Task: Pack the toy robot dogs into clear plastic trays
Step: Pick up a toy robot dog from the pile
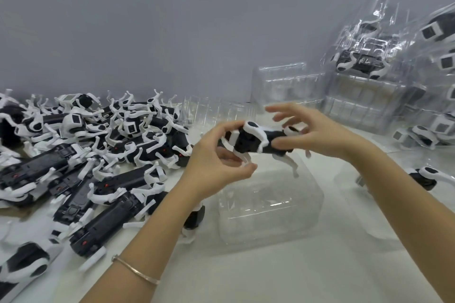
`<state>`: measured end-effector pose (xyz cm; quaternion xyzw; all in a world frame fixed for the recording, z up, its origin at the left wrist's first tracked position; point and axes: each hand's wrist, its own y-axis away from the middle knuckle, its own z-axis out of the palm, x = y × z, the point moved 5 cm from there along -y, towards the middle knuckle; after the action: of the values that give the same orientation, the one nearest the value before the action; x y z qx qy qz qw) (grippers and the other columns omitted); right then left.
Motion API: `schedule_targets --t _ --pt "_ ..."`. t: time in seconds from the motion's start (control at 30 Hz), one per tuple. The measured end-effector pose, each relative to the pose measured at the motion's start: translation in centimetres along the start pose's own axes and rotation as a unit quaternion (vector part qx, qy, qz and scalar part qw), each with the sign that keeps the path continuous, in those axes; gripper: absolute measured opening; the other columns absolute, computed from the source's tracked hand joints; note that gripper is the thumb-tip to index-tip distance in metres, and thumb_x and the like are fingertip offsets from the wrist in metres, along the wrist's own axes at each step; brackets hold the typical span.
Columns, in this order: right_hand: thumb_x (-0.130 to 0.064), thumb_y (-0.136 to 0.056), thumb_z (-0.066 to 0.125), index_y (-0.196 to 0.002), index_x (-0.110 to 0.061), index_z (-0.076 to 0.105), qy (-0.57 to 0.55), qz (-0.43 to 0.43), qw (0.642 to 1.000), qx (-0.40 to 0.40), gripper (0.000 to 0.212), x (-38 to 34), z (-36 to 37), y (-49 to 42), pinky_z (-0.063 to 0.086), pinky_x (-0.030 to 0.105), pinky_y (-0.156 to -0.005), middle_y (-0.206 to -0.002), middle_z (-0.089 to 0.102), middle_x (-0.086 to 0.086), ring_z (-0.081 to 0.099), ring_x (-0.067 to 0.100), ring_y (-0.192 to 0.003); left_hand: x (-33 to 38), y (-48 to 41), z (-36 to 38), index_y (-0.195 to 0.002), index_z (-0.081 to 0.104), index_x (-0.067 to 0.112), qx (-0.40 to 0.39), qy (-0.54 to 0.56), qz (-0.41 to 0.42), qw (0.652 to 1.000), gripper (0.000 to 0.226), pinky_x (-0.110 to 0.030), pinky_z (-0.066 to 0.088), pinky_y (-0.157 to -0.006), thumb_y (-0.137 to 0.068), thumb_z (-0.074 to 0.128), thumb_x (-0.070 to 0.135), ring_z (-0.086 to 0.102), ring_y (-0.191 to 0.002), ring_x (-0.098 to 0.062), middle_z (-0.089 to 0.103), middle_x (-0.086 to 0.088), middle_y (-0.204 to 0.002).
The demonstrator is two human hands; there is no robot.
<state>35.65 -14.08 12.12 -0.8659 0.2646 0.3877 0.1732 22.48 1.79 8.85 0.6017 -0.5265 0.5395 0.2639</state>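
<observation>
I hold one black-and-white toy robot dog [256, 139] in the air between both hands, above an empty clear plastic tray [268, 206] on the white table. My left hand [216, 155] grips its front end, fingers curled round the head and a white front leg. My right hand [317, 130] pinches the rear of the body with thumb and fingers, the other fingers spread. The dog's white legs hang down toward the tray.
A big heap of loose robot dogs [93, 155] covers the left of the table. Stacks of empty clear trays [285, 86] stand at the back. Packed trays with dogs [362, 61] pile up at the right. One more dog [426, 177] lies right of my forearm.
</observation>
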Motion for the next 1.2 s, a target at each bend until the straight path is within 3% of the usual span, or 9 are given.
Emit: schedule_targets --t 0.1,0.2,0.3,0.43,0.53,0.77,0.9,1.1,1.2 --pt "-0.033 -0.080 0.076 -0.106 -0.075 0.049 0.076 -0.033 0.994 -0.068 0.057 -1.2 1.7 -1.1 0.046 0.011 -0.075 -0.105 0.063 -0.027 0.059 -0.007 -0.094 -0.3 0.2 0.5 -0.120 0.048 0.061 -0.041 -0.080 0.011 0.996 0.079 -0.025 0.057 -0.080 -0.063 0.088 0.025 0.069 -0.089 -0.005 0.062 0.008 -0.117" --pt "-0.026 -0.082 0.078 -0.106 -0.065 0.056 0.123 -0.065 0.988 -0.070 0.051 -1.1 2.1 -1.4 0.040 0.007 -0.072 -0.093 0.061 -0.038 0.056 -0.009 -0.084 -1.1 1.0 -0.2 -0.140 0.007 0.067 -0.107 -0.226 -0.037 0.968 0.130 -0.023 0.044 -0.101 -0.039 0.088 0.067 0.037 -0.125 0.018 0.025 0.023 -0.147" --pt "-0.026 -0.081 0.078 -0.104 -0.058 0.065 0.129 -0.046 0.984 -0.111 0.042 0.3 3.0 -0.8 0.040 0.007 -0.071 -0.093 0.062 -0.036 0.055 -0.008 -0.083 -2.3 2.5 -1.1 -0.135 -0.032 0.061 -0.158 -0.372 -0.106 0.909 0.162 -0.041 0.034 -0.111 -0.017 0.077 0.085 0.012 -0.148 -0.010 -0.007 0.028 -0.153" --pt "-0.034 -0.083 0.075 -0.111 -0.056 0.061 0.179 -0.054 0.973 -0.134 0.038 0.5 4.5 -0.4 0.046 0.014 -0.076 -0.097 0.061 -0.033 0.056 -0.005 -0.091 -2.7 2.9 -1.2 -0.146 -0.005 0.047 -0.174 -0.402 -0.100 0.893 0.149 -0.026 0.044 -0.084 -0.027 0.080 0.075 0.043 -0.120 -0.006 -0.012 0.030 -0.144" --pt "-0.034 -0.085 0.072 -0.111 -0.055 0.060 0.172 -0.023 0.975 -0.137 0.035 0.8 4.6 -0.5 0.054 0.032 -0.080 -0.101 0.067 -0.019 0.061 0.005 -0.089 -3.0 2.9 -1.3 -0.147 0.007 0.050 -0.187 -0.376 -0.107 0.901 0.136 -0.030 0.053 -0.086 -0.035 0.081 0.070 0.046 -0.120 -0.002 -0.017 0.033 -0.143" --pt "-0.029 -0.090 0.068 -0.121 -0.045 0.061 0.180 -0.044 0.974 -0.130 0.035 1.0 5.0 -0.2 0.047 0.028 -0.087 -0.110 0.065 -0.018 0.055 0.003 -0.100 -3.6 3.5 -1.0 -0.143 -0.014 0.062 -0.235 -0.378 -0.132 0.886 0.123 -0.020 0.043 -0.078 -0.056 0.074 0.066 0.034 -0.137 -0.002 -0.049 0.042 -0.131" --pt "-0.028 -0.092 0.065 -0.123 -0.047 0.058 0.185 -0.050 0.974 -0.123 0.037 1.1 5.1 0.1 0.043 0.019 -0.083 -0.104 0.062 -0.023 0.049 -0.005 -0.098 -3.4 3.4 -1.4 -0.140 -0.016 0.065 -0.241 -0.391 -0.131 0.879 0.120 -0.022 0.043 -0.087 -0.060 0.074 0.063 0.027 -0.142 0.000 -0.047 0.038 -0.136" --pt "-0.030 -0.092 0.064 -0.124 -0.049 0.055 0.210 -0.040 0.968 -0.131 0.038 1.3 5.5 -0.1 0.045 0.026 -0.088 -0.106 0.059 -0.018 0.049 -0.001 -0.099 -3.5 3.6 -1.4 -0.140 -0.016 0.063 -0.242 -0.419 -0.142 0.864 0.117 -0.028 0.044 -0.093 -0.062 0.071 0.066 0.037 -0.137 -0.004 -0.047 0.046 -0.123" --pt "-0.031 -0.092 0.065 -0.120 -0.052 0.056 0.190 -0.040 0.972 -0.131 0.037 1.5 5.5 0.0 0.043 0.022 -0.086 -0.106 0.057 -0.018 0.050 -0.002 -0.099 -3.5 3.6 -1.3 -0.142 -0.016 0.060 -0.240 -0.419 -0.145 0.864 0.117 -0.029 0.043 -0.097 -0.064 0.071 0.064 0.039 -0.136 -0.004 -0.042 0.045 -0.129"
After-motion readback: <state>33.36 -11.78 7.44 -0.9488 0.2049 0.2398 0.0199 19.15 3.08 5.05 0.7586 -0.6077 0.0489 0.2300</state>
